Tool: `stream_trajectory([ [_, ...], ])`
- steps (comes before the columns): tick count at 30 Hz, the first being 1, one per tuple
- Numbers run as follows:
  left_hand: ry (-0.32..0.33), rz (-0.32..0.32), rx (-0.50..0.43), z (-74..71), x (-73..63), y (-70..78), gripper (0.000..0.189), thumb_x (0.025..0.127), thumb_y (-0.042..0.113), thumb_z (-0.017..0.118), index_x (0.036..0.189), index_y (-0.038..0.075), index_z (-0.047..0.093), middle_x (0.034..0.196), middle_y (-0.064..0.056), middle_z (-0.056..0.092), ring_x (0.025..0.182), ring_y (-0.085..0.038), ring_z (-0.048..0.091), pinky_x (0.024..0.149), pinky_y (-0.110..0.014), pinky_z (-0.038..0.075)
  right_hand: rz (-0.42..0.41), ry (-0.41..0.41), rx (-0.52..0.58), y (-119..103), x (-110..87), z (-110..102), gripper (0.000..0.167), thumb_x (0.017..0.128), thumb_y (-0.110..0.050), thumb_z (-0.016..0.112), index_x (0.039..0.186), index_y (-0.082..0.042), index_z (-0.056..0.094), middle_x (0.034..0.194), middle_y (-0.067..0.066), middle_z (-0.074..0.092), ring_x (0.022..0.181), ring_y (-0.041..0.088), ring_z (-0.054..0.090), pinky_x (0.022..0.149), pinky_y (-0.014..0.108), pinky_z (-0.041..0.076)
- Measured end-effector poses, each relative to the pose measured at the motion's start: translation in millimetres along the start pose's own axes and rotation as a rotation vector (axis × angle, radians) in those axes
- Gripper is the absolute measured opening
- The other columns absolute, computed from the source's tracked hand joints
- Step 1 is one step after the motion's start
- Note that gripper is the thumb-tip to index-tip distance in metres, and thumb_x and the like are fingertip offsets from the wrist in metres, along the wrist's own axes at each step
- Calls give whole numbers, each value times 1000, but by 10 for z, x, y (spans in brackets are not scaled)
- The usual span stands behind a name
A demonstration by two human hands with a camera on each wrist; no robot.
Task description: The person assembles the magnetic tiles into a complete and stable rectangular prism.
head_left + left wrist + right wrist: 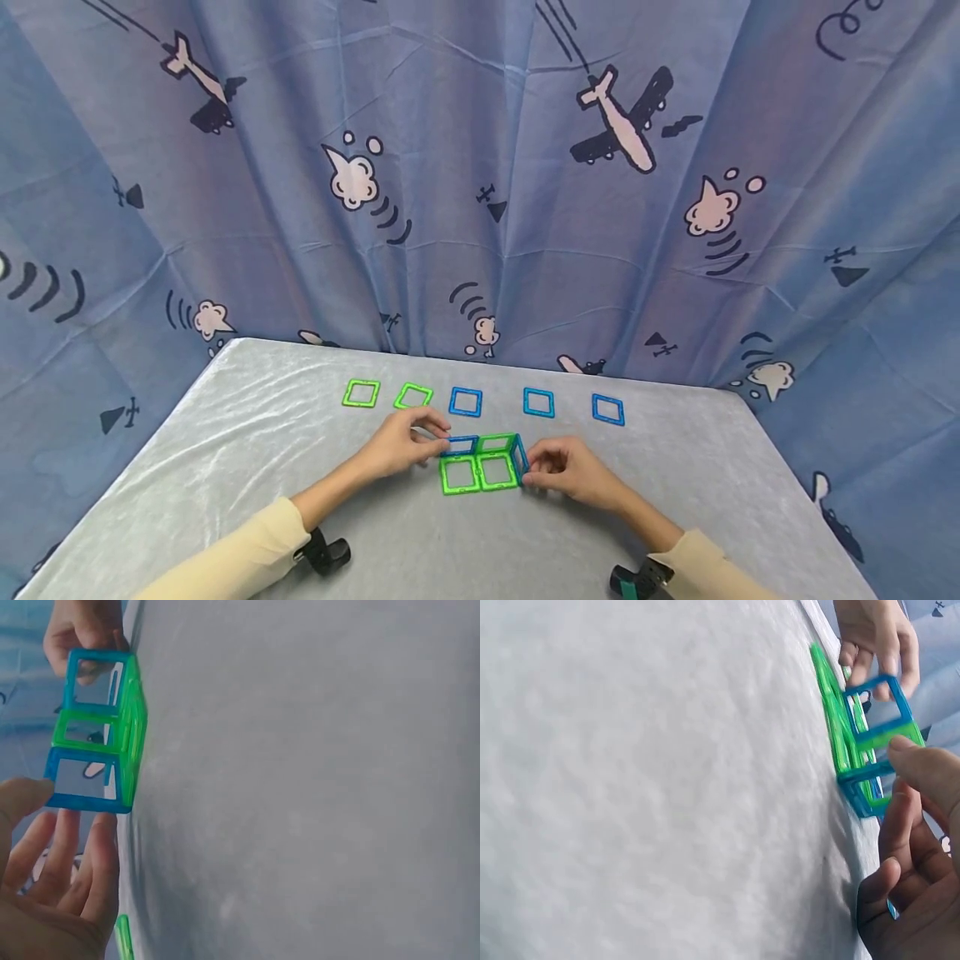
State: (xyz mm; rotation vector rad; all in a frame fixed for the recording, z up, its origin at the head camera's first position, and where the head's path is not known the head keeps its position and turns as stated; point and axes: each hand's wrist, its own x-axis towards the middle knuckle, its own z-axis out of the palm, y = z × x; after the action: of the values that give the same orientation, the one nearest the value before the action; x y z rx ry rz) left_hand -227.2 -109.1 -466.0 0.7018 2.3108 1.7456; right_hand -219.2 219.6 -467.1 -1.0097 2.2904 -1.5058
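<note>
Two green square magnetic tiles, the left one and the right one, lie side by side on the table. Along their back edge stand a blue magnetic tile and a green magnetic tile. A second upright blue tile closes the right side. My left hand pinches the outer edge of the back blue tile, thumb at its corner and the other fingers spread below. At the right side, my right hand holds the other blue tile between thumb and curled fingers.
Behind the joined tiles, loose ones lie in a row: a green tile, another green tile partly behind my left hand, and three blue tiles, one of them mid-row. A patterned curtain hangs past the table's far edge.
</note>
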Motion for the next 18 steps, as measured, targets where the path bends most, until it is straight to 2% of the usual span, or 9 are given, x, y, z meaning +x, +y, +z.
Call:
stream_trajectory([
  [5, 18, 7, -4, 22, 77, 6, 23, 94, 3, 73, 112, -8, 66, 98, -10, 69, 82, -34, 72, 62, -43, 59, 61, 25, -2, -36, -56, 43, 11, 90, -5, 78, 97, 2, 72, 76, 4, 63, 64, 6, 51, 53, 20, 42],
  [12, 32, 37, -22, 61, 146, 5, 20, 94, 2, 72, 110, -8, 65, 98, -14, 68, 80, -37, 71, 61, -49, 57, 92, 62, -6, -55, -109, 58, 11, 91, -7, 77, 97, 1, 72, 77, 6, 64, 63, 6, 53, 53, 20, 42],
  [18, 40, 41, -6, 83, 208, -12, 18, 95, 3, 72, 109, -6, 67, 99, -13, 68, 80, -36, 71, 61, -47, 58, 116, 80, 0, -87, -142, 56, 11, 91, -7, 77, 96, 0, 72, 76, 6, 65, 62, 6, 52, 52, 20, 41],
])
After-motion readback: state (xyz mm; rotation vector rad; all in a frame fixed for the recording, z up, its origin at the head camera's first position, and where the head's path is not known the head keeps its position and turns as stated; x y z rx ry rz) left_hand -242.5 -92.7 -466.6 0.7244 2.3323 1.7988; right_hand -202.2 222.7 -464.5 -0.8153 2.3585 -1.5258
